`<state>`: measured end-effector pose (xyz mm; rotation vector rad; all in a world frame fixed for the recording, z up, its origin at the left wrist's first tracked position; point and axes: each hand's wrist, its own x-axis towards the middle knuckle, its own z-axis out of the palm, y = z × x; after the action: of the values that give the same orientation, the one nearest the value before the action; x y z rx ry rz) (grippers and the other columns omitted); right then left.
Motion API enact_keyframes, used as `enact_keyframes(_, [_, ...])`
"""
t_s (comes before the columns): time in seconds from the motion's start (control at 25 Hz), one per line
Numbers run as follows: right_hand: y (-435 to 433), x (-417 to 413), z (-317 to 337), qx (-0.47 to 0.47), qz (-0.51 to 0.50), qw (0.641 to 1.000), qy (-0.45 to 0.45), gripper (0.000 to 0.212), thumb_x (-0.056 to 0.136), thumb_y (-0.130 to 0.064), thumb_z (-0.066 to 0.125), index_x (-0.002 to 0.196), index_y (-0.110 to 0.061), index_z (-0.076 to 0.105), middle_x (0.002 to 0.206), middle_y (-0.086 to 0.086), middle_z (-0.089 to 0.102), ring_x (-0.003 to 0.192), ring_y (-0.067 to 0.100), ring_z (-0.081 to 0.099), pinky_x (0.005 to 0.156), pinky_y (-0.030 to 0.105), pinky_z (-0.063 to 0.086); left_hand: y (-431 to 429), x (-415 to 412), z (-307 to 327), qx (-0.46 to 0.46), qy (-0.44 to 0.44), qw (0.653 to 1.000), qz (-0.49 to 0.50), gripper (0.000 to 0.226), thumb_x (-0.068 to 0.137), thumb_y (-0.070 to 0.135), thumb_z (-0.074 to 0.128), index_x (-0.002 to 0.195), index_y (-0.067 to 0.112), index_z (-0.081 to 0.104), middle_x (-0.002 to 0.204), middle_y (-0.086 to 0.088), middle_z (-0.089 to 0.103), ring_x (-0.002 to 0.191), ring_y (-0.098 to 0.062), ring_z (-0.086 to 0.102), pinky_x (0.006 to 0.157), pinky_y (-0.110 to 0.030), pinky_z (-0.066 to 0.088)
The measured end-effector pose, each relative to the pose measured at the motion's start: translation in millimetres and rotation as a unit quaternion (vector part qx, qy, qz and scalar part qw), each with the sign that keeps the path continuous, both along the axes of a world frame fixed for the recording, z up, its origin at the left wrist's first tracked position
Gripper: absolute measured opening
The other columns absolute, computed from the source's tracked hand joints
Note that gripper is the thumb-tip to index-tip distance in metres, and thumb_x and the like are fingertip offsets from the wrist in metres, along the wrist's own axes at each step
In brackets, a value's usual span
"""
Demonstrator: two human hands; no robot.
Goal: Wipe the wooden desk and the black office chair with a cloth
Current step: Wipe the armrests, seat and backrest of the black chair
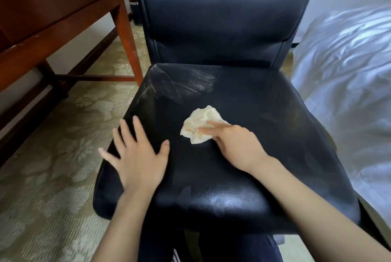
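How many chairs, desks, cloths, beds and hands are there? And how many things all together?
Chair: 1
Desk: 1
Cloth: 1
Bed: 1
Hands: 2, the left hand and the right hand
Total: 6

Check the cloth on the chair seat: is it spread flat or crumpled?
Crumpled: the cloth lies bunched in uneven wrinkles on the chair seat, with the right hand pressing its near edge.
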<state>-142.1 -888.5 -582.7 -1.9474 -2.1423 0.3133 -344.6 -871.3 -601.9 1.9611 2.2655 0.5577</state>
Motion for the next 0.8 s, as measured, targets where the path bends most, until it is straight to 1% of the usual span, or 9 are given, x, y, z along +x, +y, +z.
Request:
enact_keyframes(0.08, [-7.6,40.4,-1.3,0.002,-0.068,0.997,-0.025,0.045,0.097,-0.022,0.039,0.125,-0.057,0.047,0.113,-0.005,0.064,0.092,0.027,0.062,0.077,0.035,0.049,-0.1,24.7,1.8,-0.019,-0.022,0.999,-0.034,0.089,0.089,0.064,0.036,0.152,0.020,-0.007,0.160,-0.008,-0.013,0.145,-0.027,-0.016,0.110,-0.059,-0.010])
enact_keyframes(0.12, [-10.6,63.7,-2.8,0.007,-0.106,0.994,-0.036,0.044,0.097,-0.025,0.039,0.125,-0.058,0.047,0.115,-0.002,0.064,0.095,0.030,0.062,0.080,0.038,0.050,-0.4,34.9,-0.7,-0.030,-0.012,0.998,-0.047,0.090,0.088,0.068,0.032,0.152,0.020,-0.009,0.159,-0.008,-0.016,0.144,-0.027,-0.020,0.110,-0.060,-0.011])
enact_keyframes(0.24, [-8.0,123.3,-5.9,0.010,-0.195,0.980,-0.043,0.039,0.098,-0.027,0.039,0.124,-0.052,0.052,0.117,0.006,0.066,0.099,0.036,0.061,0.082,0.041,0.050,-2.3,43.1,-11.4,-0.032,0.066,0.996,-0.059,0.092,0.083,0.074,0.019,0.151,0.018,-0.010,0.158,-0.010,-0.017,0.143,-0.028,-0.024,0.110,-0.061,-0.011])
enact_keyframes(0.32, [2.9,146.9,-7.8,0.009,-0.232,0.972,-0.034,0.041,0.097,-0.022,0.040,0.126,-0.047,0.054,0.119,0.007,0.065,0.102,0.036,0.059,0.079,0.037,0.046,-2.8,42.7,-14.1,-0.031,0.077,0.995,-0.057,0.093,0.082,0.074,0.017,0.152,0.018,-0.008,0.159,-0.010,-0.015,0.144,-0.028,-0.022,0.110,-0.061,-0.010])
enact_keyframes(0.44, [17.0,142.4,-9.5,0.009,-0.267,0.963,-0.032,0.052,0.091,-0.010,0.040,0.127,-0.044,0.054,0.119,0.009,0.063,0.103,0.036,0.058,0.076,0.033,0.041,-4.4,44.7,-13.5,-0.043,0.080,0.994,-0.058,0.092,0.082,0.074,0.014,0.152,0.018,-0.006,0.159,-0.010,-0.012,0.144,-0.027,-0.020,0.111,-0.061,-0.010])
enact_keyframes(0.52, [14.8,124.6,-9.4,0.009,-0.276,0.960,-0.047,0.053,0.089,-0.008,0.040,0.125,-0.044,0.055,0.113,0.010,0.063,0.099,0.036,0.059,0.075,0.032,0.039,-5.9,45.7,-13.5,-0.049,0.087,0.993,-0.060,0.092,0.081,0.074,0.012,0.152,0.018,-0.005,0.160,-0.009,-0.011,0.145,-0.027,-0.019,0.111,-0.061,-0.010])
enact_keyframes(0.6, [4.9,102.6,-7.0,0.005,-0.259,0.963,-0.081,0.050,0.088,-0.008,0.039,0.123,-0.038,0.058,0.106,0.008,0.063,0.094,0.033,0.060,0.070,0.030,0.037,-7.0,46.0,-13.7,-0.052,0.087,0.993,-0.061,0.092,0.081,0.074,0.011,0.152,0.018,-0.004,0.160,-0.009,-0.010,0.145,-0.026,-0.017,0.110,-0.061,-0.010])
enact_keyframes(0.68, [-7.3,76.7,-5.6,0.009,-0.224,0.969,-0.103,0.045,0.089,-0.008,0.040,0.122,-0.031,0.059,0.104,0.006,0.063,0.091,0.030,0.060,0.067,0.029,0.035,-6.7,45.8,-13.2,-0.058,0.086,0.993,-0.061,0.092,0.081,0.074,0.011,0.152,0.018,-0.004,0.160,-0.008,-0.007,0.146,-0.027,-0.014,0.110,-0.061,-0.009])
enact_keyframes(0.8, [-20.0,37.8,-2.5,0.021,-0.141,0.986,-0.087,0.040,0.094,-0.013,0.040,0.127,-0.032,0.054,0.107,0.002,0.063,0.094,0.026,0.061,0.067,0.027,0.034,-7.0,46.7,-11.9,-0.067,0.100,0.991,-0.061,0.093,0.080,0.074,0.006,0.152,0.017,-0.006,0.160,-0.008,-0.006,0.146,-0.027,-0.012,0.111,-0.061,-0.008])
